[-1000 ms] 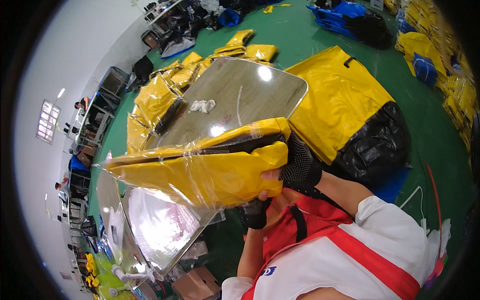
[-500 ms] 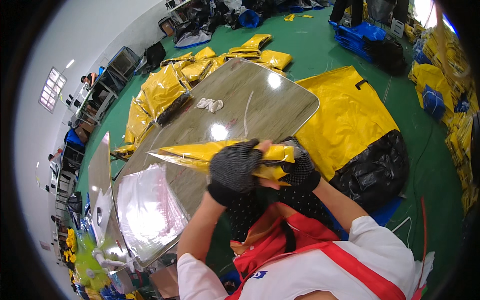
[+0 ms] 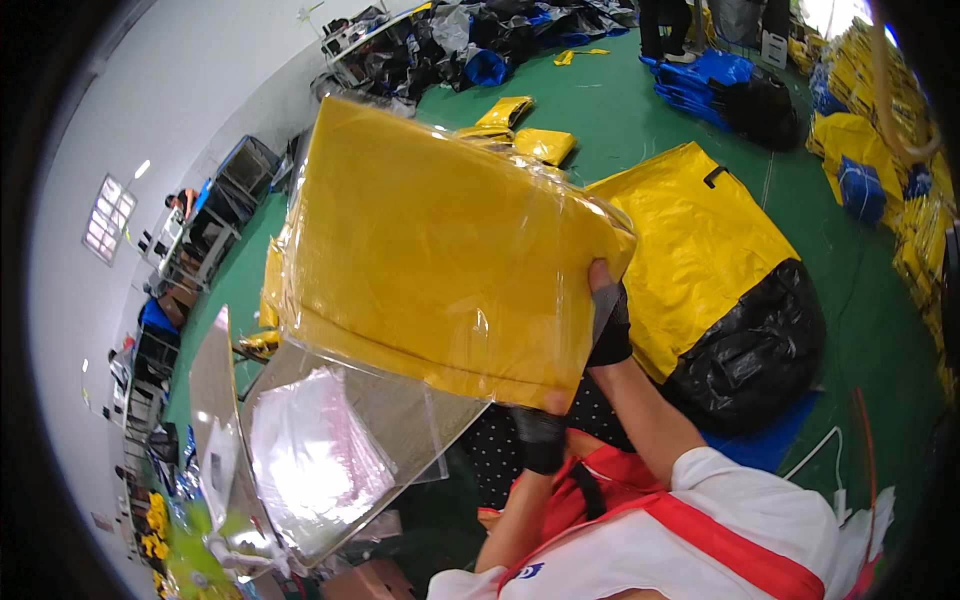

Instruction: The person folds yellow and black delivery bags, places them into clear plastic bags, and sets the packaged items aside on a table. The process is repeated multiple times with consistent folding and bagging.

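Note:
A flat, folded yellow sheet in a clear plastic bag (image 3: 440, 255) is held up in front of me, tilted with its broad face showing. My right hand (image 3: 608, 320), in a dark fingerless glove, grips its right edge with the thumb on the front. Below, my left hand (image 3: 542, 432), gloved alike, holds the lower edge near the right corner; most of its fingers are hidden. Behind and left of the package, a stack of clear plastic bags (image 3: 315, 450) lies on the wood-grain table (image 3: 425, 385).
A large yellow and black sack (image 3: 700, 260) lies right of the table. Beyond the table are wrapped yellow packages (image 3: 545, 146). A blue and black pile (image 3: 725, 85) is on the green floor, near a standing person's legs. Yellow bundles (image 3: 860, 150) line the right side. A green fan (image 3: 195, 560) stands lower left.
The package has been raised and turned from nearly edge-on to broad face toward me, covering much of the table. My left hand has moved from its near side to the lower right corner.

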